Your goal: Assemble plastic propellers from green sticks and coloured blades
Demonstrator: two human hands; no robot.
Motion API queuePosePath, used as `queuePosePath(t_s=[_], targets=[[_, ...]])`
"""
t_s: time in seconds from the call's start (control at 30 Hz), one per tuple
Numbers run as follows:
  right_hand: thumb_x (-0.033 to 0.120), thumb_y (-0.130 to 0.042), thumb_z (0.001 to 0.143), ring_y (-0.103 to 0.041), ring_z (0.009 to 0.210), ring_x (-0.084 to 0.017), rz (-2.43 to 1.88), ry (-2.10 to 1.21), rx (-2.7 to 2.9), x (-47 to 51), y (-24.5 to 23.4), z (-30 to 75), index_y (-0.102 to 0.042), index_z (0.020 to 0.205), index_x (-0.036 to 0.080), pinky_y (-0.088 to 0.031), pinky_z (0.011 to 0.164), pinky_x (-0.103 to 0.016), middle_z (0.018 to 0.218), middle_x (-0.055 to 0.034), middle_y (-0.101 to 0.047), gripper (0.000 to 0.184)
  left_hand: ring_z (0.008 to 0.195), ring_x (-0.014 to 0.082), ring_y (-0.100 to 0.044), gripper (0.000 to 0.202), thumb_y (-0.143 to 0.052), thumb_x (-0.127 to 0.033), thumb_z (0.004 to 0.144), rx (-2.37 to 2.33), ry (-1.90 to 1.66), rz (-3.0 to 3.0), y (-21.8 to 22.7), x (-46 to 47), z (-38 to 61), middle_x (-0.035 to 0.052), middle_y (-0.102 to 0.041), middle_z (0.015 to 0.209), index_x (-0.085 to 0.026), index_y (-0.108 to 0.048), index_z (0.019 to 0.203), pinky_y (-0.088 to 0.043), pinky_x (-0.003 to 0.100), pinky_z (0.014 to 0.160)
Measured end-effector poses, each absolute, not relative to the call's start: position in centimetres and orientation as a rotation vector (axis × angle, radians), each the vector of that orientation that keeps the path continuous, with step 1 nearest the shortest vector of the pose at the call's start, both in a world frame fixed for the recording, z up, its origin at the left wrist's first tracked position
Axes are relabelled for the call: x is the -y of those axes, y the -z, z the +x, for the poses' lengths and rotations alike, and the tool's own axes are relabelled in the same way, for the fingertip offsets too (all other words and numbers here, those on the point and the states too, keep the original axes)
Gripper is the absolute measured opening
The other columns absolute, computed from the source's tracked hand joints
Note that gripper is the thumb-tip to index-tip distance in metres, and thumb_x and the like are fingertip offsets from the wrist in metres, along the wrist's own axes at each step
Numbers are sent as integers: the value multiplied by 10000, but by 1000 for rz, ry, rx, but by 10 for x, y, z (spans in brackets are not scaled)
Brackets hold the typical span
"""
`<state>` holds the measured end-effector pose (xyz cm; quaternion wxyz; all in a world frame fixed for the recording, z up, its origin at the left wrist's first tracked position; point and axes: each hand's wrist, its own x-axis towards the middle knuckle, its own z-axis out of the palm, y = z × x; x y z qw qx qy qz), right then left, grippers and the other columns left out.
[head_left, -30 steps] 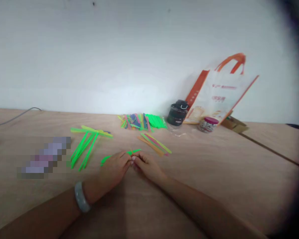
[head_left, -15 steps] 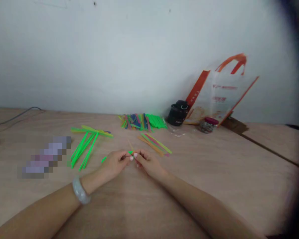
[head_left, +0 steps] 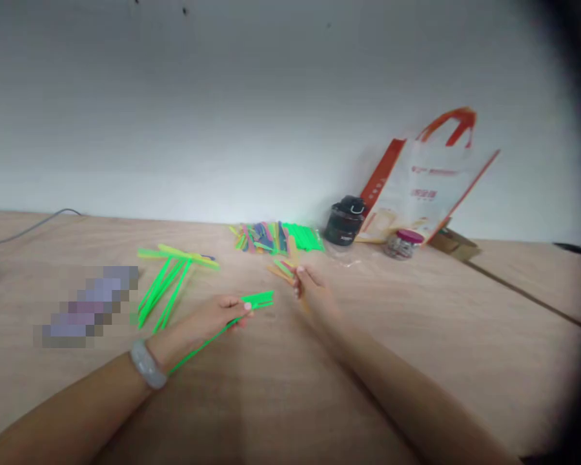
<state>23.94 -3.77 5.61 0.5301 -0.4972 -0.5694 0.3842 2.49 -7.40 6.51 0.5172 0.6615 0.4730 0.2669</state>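
Observation:
My left hand (head_left: pixel 227 313) is closed round a bunch of thin green plastic sticks (head_left: pixel 260 299). Their ends poke out past the fingertips, and a long green length trails back under the wrist. Farther right, my right hand (head_left: pixel 317 294) pinches a flat orange strip (head_left: pixel 293 247) that points up and away; motion blurs this hand a little. Beneath and beside its fingers lie loose coloured strips (head_left: pixel 279 272), partly covered by the hand. Left of my left hand lie several T-shaped propeller toys, with green sticks (head_left: pixel 161 294) and yellow and green blades (head_left: pixel 179 254).
Near the wall lies a pile of coloured strips (head_left: pixel 261 237) beside green sticks (head_left: pixel 304 236) in clear plastic. A black bottle (head_left: pixel 345 221), a red-lidded jar (head_left: pixel 404 245) and a white-and-orange bag (head_left: pixel 421 187) stand at the right. A blurred-out object (head_left: pixel 91 303) lies left; a cable (head_left: pixel 39 226) runs behind.
My hands, together at the middle before, are now apart. The right has moved right and away to the loose strips, holding an orange one. Green stick ends now show beyond my left hand.

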Motion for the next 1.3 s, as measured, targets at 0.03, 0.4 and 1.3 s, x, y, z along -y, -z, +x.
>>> queuePosePath(t_s=[0.03,0.4,1.3], targets=[[555,-424,827,-442,514,-125,-1242,-786,1393,31,-57,246,-582,797,173,-366,489,-255,583,16,-494,415,574,135,-486,416,-482,-538,791,-1187,-640,1689,-64,75,26,-1,-563,629,-145,-598,720,-367,254,556],[243,-444,885,-504,1106,-230,-1488,247,2257,23,-34,247,-630,1123,212,-406,931,-352,1146,-111,-594,303,1076,224,-481,353,-463,-108,831,-1312,-665,2722,-34,78,31,82,-545,1159,-190,-561,1160,-429,388,933],[256,-441,901,-567,915,-202,-1357,304,2312,31,-37,242,-672,920,193,-447,808,-318,951,-90,-623,240,894,272,-587,233,-391,-191,883,-2401,-319,2453,-61,28,-53,171,-576,994,-84,-520,1045,-481,372,738]])
